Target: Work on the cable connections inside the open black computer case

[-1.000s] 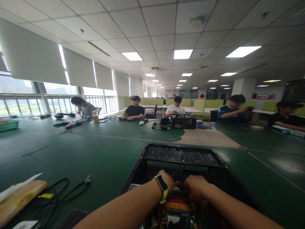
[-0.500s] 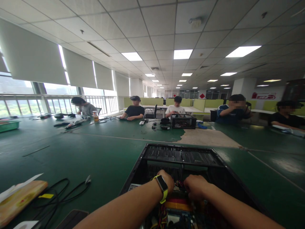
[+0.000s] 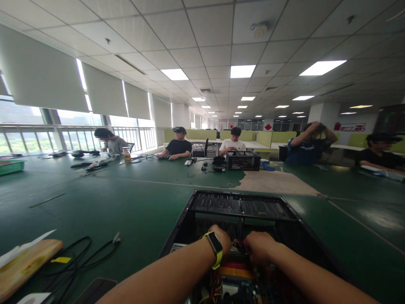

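Note:
An open black computer case (image 3: 240, 207) lies on the green table (image 3: 126, 202) in front of me. Both my hands reach down into it. My left hand (image 3: 224, 240), with a yellow-strapped watch (image 3: 215, 249) on the wrist, is curled over a bundle of coloured wires (image 3: 236, 244). My right hand (image 3: 258, 247) is closed just to the right of the same wires. The fingertips of both hands are hidden inside the case. A motherboard (image 3: 236, 287) with red and yellow cables shows below my wrists.
Black cables (image 3: 79, 257) and a wooden board (image 3: 25, 266) lie at the left near the table edge. A second black case (image 3: 243, 161) stands far across the table. Several people sit along the far side.
My hands have stayed in place inside the case. The person at the far right has raised both arms to the head.

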Demonstrator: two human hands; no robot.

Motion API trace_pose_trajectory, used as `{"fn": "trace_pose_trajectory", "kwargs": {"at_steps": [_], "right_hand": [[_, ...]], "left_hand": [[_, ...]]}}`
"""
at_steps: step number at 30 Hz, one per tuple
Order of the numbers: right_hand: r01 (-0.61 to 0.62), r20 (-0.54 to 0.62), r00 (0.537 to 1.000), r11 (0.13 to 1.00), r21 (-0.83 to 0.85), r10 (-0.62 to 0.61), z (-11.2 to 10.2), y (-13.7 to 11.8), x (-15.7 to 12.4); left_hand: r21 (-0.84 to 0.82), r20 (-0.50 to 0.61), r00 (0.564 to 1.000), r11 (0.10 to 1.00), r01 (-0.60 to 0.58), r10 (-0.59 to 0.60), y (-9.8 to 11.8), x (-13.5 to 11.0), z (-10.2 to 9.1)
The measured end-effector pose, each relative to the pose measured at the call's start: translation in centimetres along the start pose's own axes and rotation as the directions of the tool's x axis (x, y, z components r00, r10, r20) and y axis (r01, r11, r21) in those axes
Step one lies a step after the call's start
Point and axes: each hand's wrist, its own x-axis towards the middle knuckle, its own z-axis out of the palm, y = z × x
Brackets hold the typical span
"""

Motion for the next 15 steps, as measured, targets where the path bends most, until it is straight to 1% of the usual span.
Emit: {"fn": "trace_pose_trajectory", "kwargs": {"at_steps": [5,8,15], "right_hand": [[-0.001,0.003,1.000,1.000,0.004,0.001,-0.05,-0.06,0.12],[0.000,0.005,1.000,1.000,0.003,0.000,-0.07,-0.08,0.17],[0.002,0.015,1.000,1.000,0.001,-0.002,-0.06,-0.02,-0.04]], "left_hand": [[-0.015,0.002,1.000,1.000,0.007,-0.007,0.04,-0.50,-0.34],[-0.028,-0.024,1.000,1.000,0.002,-0.002,0.04,-0.34,-0.12],[-0.025,-0.033,0.999,1.000,0.009,-0.010,0.13,0.15,0.25]]}}
